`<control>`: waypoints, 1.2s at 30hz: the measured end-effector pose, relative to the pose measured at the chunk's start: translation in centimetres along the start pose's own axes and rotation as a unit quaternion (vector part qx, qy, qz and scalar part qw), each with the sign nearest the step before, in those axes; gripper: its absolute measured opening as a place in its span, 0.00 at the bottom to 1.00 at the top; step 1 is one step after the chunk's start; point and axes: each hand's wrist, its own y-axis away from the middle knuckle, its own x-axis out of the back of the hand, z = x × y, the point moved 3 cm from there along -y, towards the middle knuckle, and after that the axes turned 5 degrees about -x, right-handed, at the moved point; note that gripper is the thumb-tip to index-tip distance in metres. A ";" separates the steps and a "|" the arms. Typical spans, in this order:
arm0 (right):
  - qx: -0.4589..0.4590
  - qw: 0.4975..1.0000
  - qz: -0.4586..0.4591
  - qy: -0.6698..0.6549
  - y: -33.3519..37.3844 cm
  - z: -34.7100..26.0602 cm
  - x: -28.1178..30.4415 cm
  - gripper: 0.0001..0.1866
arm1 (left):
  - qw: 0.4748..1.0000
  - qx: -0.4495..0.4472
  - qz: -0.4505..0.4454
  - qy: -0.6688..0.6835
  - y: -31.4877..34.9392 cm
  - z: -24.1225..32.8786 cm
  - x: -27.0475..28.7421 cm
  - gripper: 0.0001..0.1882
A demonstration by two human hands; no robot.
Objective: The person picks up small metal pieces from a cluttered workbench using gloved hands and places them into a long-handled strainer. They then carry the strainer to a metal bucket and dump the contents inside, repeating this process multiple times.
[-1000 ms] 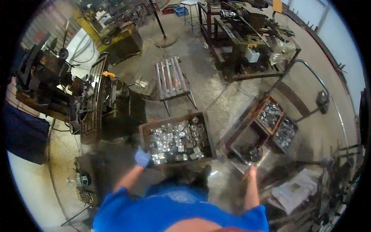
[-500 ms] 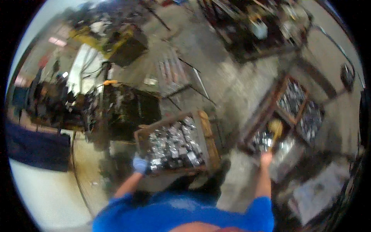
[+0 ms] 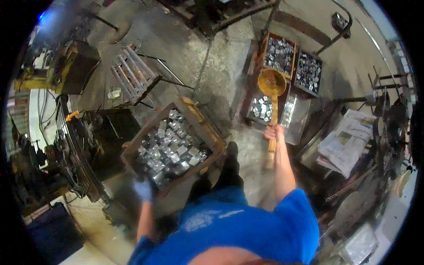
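Note:
My right hand (image 3: 274,131) is closed round the long handle of a yellow ladle (image 3: 272,83). Its round bowl is over the divided crate (image 3: 244,106) at the right, above the divider between two compartments. Small shiny metal blocks (image 3: 262,108) lie in the near compartment, below the bowl. At the left, my left hand (image 3: 143,191) wears a pale blue glove and is at the near left corner of a wooden box (image 3: 215,149). Its fingers are blurred against the dark corner, so their grip is unclear. Many silvery metal blocks (image 3: 172,145) fill that box.
A slatted metal stand (image 3: 134,70) stands beyond the wooden box. Clear plastic sheeting (image 3: 297,119) lies beside the divided crate. Newspapers (image 3: 346,141) rest on a dark surface at the right. Dark machinery (image 3: 110,132) borders the left side.
The view has turned and shifted. The ladle's bowl has moved farther out, from over the near compartment to the divider, still in my right hand. My left hand stays at the wooden box's corner.

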 end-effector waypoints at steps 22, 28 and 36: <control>0.505 0.777 0.053 0.373 26.9 6.0 -20.5 0.09 | 0.990 0.041 -0.125 -0.051 18.9 -39.0 26.5 0.19; 0.291 0.912 -0.178 0.227 31.8 27.9 -40.2 0.09 | 0.992 0.123 0.027 -0.022 19.6 -46.5 32.9 0.14; -0.023 0.926 -0.323 0.193 30.9 47.2 -50.7 0.06 | 0.991 0.090 0.091 -0.040 12.0 -48.9 39.2 0.14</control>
